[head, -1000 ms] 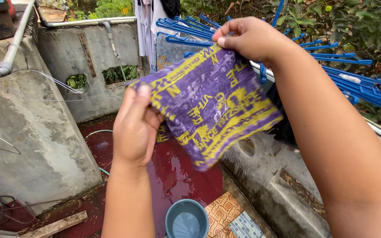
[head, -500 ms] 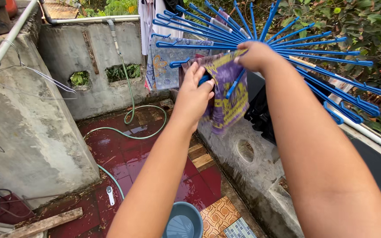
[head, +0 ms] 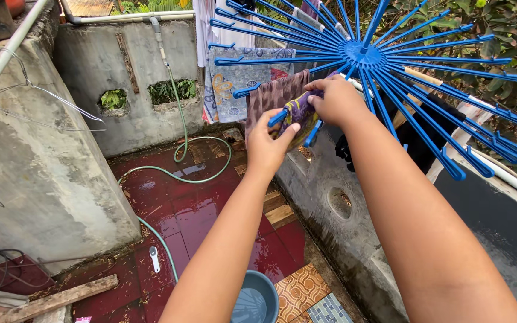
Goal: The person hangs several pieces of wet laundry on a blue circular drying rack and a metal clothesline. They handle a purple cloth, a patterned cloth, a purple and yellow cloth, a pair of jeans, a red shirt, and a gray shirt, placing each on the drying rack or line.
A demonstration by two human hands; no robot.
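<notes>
Two dozen or so blue spokes fan out from the rack (head: pixel 363 55) hub, above and to the rt of the fingers; it's the biggest thing here, spread wide so each spoke takes one item w/ air between. Behind the fingertips hang a brown cloth (head: pixel 270 96) and a patterned towel (head: pixel 231 81), already draped, so the free spoke ends are the ones nearest the person. Below the hands, the concrete wall (head: pixel 324 197) runs along the rack; it blocks any reach from underneath, so both arms come in from above it.

Right hand (head: pixel 336 98): fingers clenched on the top of the purple-yellow cloth (head: pixel 297 113), pinning it at a spoke. Left hand (head: pixel 267 143): fingers curled on the cloth's lower edge, prob. to keep it spread; cloth sits between the two hands, bunched, touching the spoke tips.

Well below the fingers: wet red floor (head: pixel 186 215), green hose (head: pixel 178 173) snaking across, grey bucket (head: pixel 257 299) nr the left elbow. Far left of the fingers, wire hangers (head: pixel 49 98) on a pipe.
</notes>
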